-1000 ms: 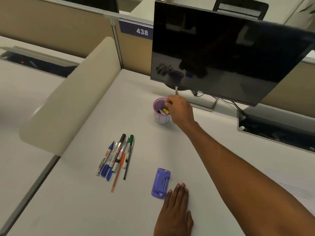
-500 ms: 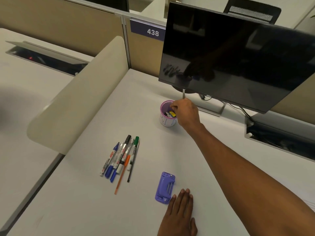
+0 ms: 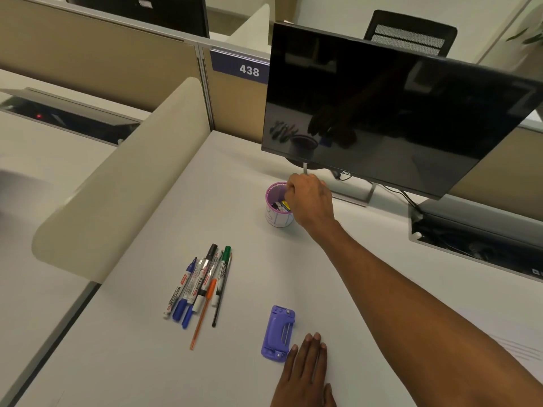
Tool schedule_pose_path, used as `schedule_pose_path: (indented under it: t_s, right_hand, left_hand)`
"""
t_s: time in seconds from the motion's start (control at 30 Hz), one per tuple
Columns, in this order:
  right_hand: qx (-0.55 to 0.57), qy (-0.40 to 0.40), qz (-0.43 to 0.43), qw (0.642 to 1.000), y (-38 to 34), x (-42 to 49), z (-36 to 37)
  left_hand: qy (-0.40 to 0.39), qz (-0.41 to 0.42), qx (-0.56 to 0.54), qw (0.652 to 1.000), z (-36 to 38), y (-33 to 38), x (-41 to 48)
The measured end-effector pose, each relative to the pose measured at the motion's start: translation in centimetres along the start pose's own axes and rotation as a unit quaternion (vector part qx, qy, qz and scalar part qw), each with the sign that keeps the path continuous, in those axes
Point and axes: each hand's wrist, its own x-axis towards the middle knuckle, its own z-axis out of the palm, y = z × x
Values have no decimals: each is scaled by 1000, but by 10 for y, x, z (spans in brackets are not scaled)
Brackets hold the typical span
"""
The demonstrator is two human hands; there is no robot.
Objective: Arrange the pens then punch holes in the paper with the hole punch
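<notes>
Several pens and markers (image 3: 202, 286) lie side by side on the white desk, left of centre. A small purple-rimmed pen cup (image 3: 275, 214) stands under the monitor with a few small items inside. My right hand (image 3: 310, 201) reaches over it, fingers curled on its right rim. The purple hole punch (image 3: 277, 333) lies flat near the front. My left hand (image 3: 305, 374) rests palm down on the desk, fingertips just right of the punch and not holding it. A sheet of paper (image 3: 523, 356) shows at the right edge.
A dark monitor (image 3: 396, 113) on its stand hangs over the back of the desk, close above the cup. A beige curved divider (image 3: 123, 186) borders the desk on the left. A cable tray slot (image 3: 476, 239) lies at the back right.
My right hand stays at the cup, its fingers curling a little further over the rim. My left hand has not moved. The camera has shifted slightly.
</notes>
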Motion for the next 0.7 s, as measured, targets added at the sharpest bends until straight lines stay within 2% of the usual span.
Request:
schedule_pose_path:
  t_s: [0.13, 0.5, 0.6, 0.63, 0.7]
  right_hand:
    - [-10, -35, 0, 999, 0, 2, 0]
    - [-24, 24, -30, 999, -3, 0, -1]
    - [-34, 23, -36, 999, -6, -4, -5]
    - [-28, 29, -36, 999, -5, -5, -5]
    - [-31, 30, -26, 999, -7, -6, -6]
  left_hand:
    - [12, -11, 14, 1000, 1, -1, 2]
    - [-17, 2, 32, 999, 6, -5, 4]
    - [-55, 2, 33, 998, 4, -7, 2]
    - [-51, 3, 47, 998, 7, -7, 3]
    - [10, 18, 73, 997, 8, -7, 6]
